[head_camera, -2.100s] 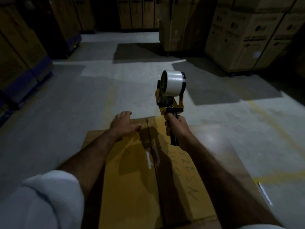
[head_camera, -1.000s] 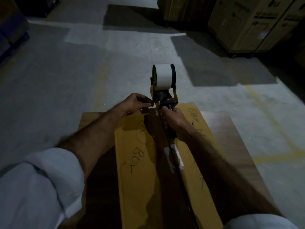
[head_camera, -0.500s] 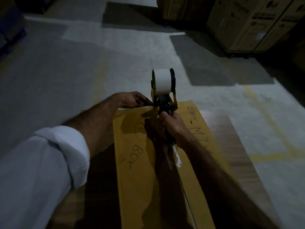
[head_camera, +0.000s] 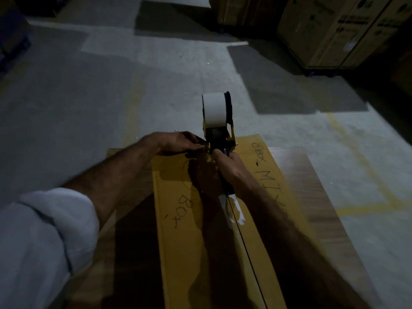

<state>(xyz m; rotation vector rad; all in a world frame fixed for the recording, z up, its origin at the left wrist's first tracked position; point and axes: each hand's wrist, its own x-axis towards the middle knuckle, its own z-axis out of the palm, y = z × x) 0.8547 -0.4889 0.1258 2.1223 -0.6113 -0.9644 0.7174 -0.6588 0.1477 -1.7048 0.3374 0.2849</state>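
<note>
Right hand [head_camera: 225, 162] grips tape dispenser [head_camera: 217, 123]; left fingers [head_camera: 196, 142] touch its side.

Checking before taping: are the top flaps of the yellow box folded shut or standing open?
Shut. Both flaps of the box lie flat and meet along a dark centre seam.

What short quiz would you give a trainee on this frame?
1. True or false: the right hand grips the tape gun by its handle.
2. Where is the tape gun? A) at the far edge of the box B) on the floor C) on a shelf
3. Which word is legible on the box's left flap?
Key: 1 true; 2 A; 3 BOX.
</note>
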